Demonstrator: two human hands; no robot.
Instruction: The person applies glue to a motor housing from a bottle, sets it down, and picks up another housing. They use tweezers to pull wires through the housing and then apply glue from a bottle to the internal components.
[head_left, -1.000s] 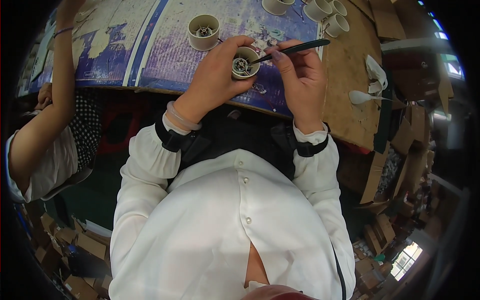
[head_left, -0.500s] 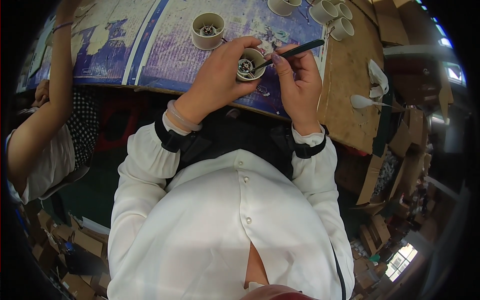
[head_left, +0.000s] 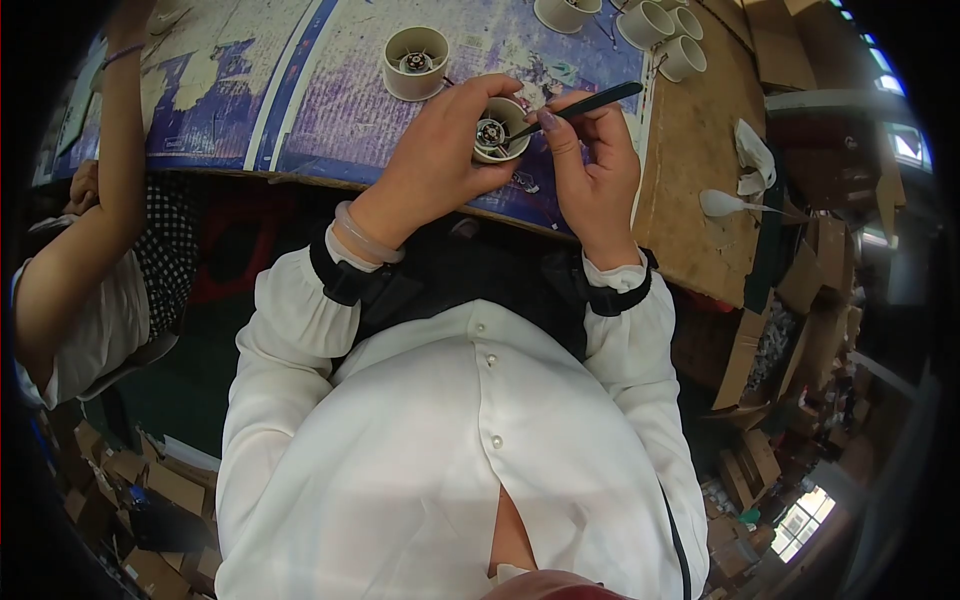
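My left hand [head_left: 440, 145] is wrapped round a cream cylindrical fan housing [head_left: 521, 151], tilted so its mouth faces me. Inside it a round motor part [head_left: 490, 135] with copper-coloured bits sits on thin spokes. Pinched like a pen in my right hand [head_left: 595, 165] is a pair of dark tweezers [head_left: 606, 97]. Their tip reaches into the housing beside the motor part; whether it touches anything is too small to tell. A second cream fan housing [head_left: 416, 85] with a motor inside stands upright just beyond my left hand.
Several more cream housings [head_left: 683, 60] with wires stand at the far right of the worn blue-covered table [head_left: 340, 120]. A white squeeze bottle [head_left: 722, 203] and a crumpled white tissue [head_left: 752, 160] lie at the right edge. At left is another person's arm [head_left: 120, 190]. Cardboard boxes [head_left: 745, 365] sit beyond.
The tweezers' tip has shifted slightly left and deeper into the housing, their back end dipping a little. My left hand and the housing have stayed put.
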